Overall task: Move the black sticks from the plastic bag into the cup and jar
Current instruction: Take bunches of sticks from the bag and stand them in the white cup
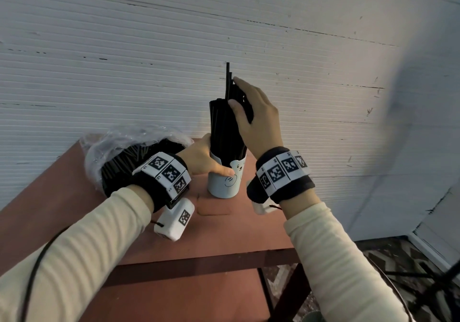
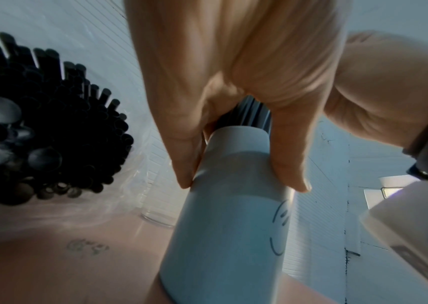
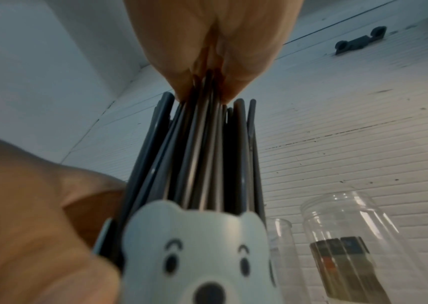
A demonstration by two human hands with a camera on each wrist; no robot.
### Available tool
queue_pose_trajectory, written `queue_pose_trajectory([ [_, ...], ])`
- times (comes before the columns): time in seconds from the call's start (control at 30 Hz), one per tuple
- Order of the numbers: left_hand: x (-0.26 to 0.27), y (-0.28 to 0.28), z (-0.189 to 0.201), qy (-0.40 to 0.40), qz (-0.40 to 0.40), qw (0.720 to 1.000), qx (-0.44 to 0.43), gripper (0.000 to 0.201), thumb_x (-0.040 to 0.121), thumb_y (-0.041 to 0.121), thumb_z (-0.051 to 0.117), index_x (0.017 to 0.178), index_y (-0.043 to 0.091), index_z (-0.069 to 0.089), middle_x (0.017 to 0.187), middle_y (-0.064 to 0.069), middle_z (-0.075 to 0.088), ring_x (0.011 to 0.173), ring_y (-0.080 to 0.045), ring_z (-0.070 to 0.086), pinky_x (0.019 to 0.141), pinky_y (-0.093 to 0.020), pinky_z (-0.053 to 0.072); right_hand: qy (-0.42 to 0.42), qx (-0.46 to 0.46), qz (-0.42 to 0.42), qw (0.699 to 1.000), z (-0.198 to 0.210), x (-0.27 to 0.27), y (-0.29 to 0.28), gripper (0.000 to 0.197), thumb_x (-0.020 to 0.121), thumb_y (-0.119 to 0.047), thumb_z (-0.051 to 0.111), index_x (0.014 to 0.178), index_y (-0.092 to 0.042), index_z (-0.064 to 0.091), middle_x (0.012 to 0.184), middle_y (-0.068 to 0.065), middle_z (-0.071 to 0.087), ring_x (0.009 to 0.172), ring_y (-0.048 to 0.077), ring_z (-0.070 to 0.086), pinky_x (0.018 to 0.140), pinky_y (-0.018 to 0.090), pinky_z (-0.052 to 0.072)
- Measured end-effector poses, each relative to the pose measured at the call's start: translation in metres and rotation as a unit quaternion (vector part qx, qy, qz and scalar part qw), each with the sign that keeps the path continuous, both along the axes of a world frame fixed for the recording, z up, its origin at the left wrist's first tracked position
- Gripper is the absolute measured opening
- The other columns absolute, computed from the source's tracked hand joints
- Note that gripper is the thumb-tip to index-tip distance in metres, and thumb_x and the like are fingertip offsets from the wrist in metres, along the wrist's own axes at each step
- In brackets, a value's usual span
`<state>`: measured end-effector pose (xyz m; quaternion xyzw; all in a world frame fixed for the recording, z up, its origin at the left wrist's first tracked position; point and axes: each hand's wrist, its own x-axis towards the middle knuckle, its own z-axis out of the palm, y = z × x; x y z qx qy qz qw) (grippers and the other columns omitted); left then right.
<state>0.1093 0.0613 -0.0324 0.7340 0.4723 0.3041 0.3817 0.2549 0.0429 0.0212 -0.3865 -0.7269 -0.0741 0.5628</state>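
Note:
A pale blue cup [image 1: 224,182] with a bear face stands on the red-brown table [image 1: 224,234], packed with upright black sticks [image 1: 224,132]. My left hand [image 1: 209,162] grips the cup's side, thumb in front and fingers behind [image 2: 291,164]. My right hand [image 1: 251,112] pinches the top ends of a bundle of sticks [image 3: 207,144] standing in the cup [image 3: 195,251]. The clear plastic bag [image 1: 109,145] lies at the left with many sticks [image 2: 38,133] inside, its open end toward me. A clear jar [image 3: 355,230] with a label stands right of the cup.
A second clear vessel [image 3: 283,242] stands between cup and jar; its base [image 2: 158,218] also shows behind the cup. A white ribbed wall [image 1: 323,73] runs close behind the table. The table's front edge [image 1: 199,259] is near, with patterned floor [image 1: 398,272] at the right.

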Motion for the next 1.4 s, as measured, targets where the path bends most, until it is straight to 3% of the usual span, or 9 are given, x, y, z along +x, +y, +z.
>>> queue_pose_trajectory([
  [0.1,0.001,-0.002,0.002,0.011,0.001,1.0,0.01,0.072,0.067,0.01,0.086,0.126,0.014,0.045,0.11,0.007,0.059,0.104,-0.008,0.057,0.089,-0.025,0.047,-0.007,-0.014,0.009,1.0,0.0,0.003,-0.003,0.045,0.096,-0.018,0.055,0.14,-0.013,0.047,0.127,0.004,0.061,0.113,0.012,0.057,0.091,-0.001,0.032],
  [0.27,0.0,0.0,-0.002,0.004,0.01,1.0,0.014,0.075,0.063,0.015,0.089,0.127,0.014,0.049,0.117,0.0,0.062,0.113,-0.018,0.058,0.1,-0.043,0.048,0.031,-0.027,0.024,0.999,0.001,0.018,-0.011,0.05,0.096,-0.019,0.053,0.143,-0.014,0.037,0.134,0.004,0.055,0.127,0.013,0.049,0.105,0.028,0.038],
  [0.53,-0.001,-0.002,-0.005,0.001,0.045,0.999,0.008,0.105,0.031,0.052,0.086,0.125,0.02,0.05,0.116,0.004,0.064,0.11,-0.016,0.061,0.098,-0.042,0.05,0.001,0.034,-0.019,0.999,-0.015,0.029,-0.006,0.012,0.085,-0.003,0.062,0.094,-0.001,0.07,0.095,0.008,0.064,0.086,0.007,0.056,0.08,0.012,0.044],
  [0.67,-0.002,-0.002,-0.006,-0.002,0.05,0.999,0.014,0.107,0.029,0.053,0.084,0.126,0.02,0.051,0.116,0.005,0.064,0.11,-0.015,0.06,0.099,-0.041,0.049,0.004,0.018,-0.001,1.0,-0.004,0.024,-0.014,0.022,0.086,-0.005,0.057,0.105,-0.002,0.067,0.107,0.006,0.063,0.098,0.015,0.06,0.088,0.03,0.049],
  [0.8,-0.002,-0.001,-0.005,0.013,0.059,0.998,0.02,0.112,0.026,0.058,0.084,0.127,0.022,0.052,0.12,0.005,0.064,0.113,-0.016,0.059,0.099,-0.042,0.049,-0.044,0.008,0.038,0.998,0.022,0.017,-0.011,0.044,0.094,-0.019,0.056,0.137,-0.008,0.05,0.141,-0.006,0.042,0.133,0.013,0.043,0.107,0.011,0.031],
  [0.97,-0.002,0.0,-0.005,0.018,0.062,0.998,0.027,0.11,0.025,0.061,0.083,0.124,0.02,0.054,0.118,0.005,0.064,0.111,-0.016,0.06,0.098,-0.041,0.05,-0.078,0.0,0.016,0.997,0.017,0.008,-0.001,0.028,0.092,-0.011,0.057,0.118,-0.005,0.064,0.128,0.004,0.059,0.116,0.015,0.057,0.098,0.004,0.033],
  [1.23,-0.004,0.001,-0.006,0.016,0.048,0.998,0.028,0.104,0.031,0.059,0.085,0.122,0.02,0.054,0.115,0.006,0.065,0.109,-0.014,0.06,0.097,-0.04,0.05,-0.089,0.007,0.005,0.996,-0.005,0.008,-0.009,0.027,0.093,-0.011,0.051,0.115,-0.003,0.065,0.119,0.006,0.065,0.112,0.019,0.06,0.101,0.027,0.045],
  [1.3,-0.004,0.002,-0.007,0.014,0.046,0.998,0.028,0.105,0.03,0.06,0.085,0.122,0.019,0.054,0.116,0.006,0.065,0.11,-0.014,0.06,0.097,-0.04,0.05,-0.101,-0.005,-0.006,0.995,-0.004,0.006,-0.012,0.031,0.092,-0.013,0.05,0.119,-0.005,0.063,0.123,0.006,0.064,0.121,0.021,0.055,0.108,0.038,0.039],
  [1.4,-0.005,0.002,-0.007,0.023,0.045,0.998,0.03,0.108,0.029,0.061,0.083,0.124,0.02,0.053,0.118,0.006,0.064,0.112,-0.015,0.059,0.099,-0.041,0.049,-0.102,-0.001,-0.013,0.995,-0.002,0.005,-0.013,0.037,0.093,-0.01,0.05,0.13,-0.006,0.057,0.135,0.006,0.056,0.137,0.02,0.04,0.118,0.029,0.02],
])
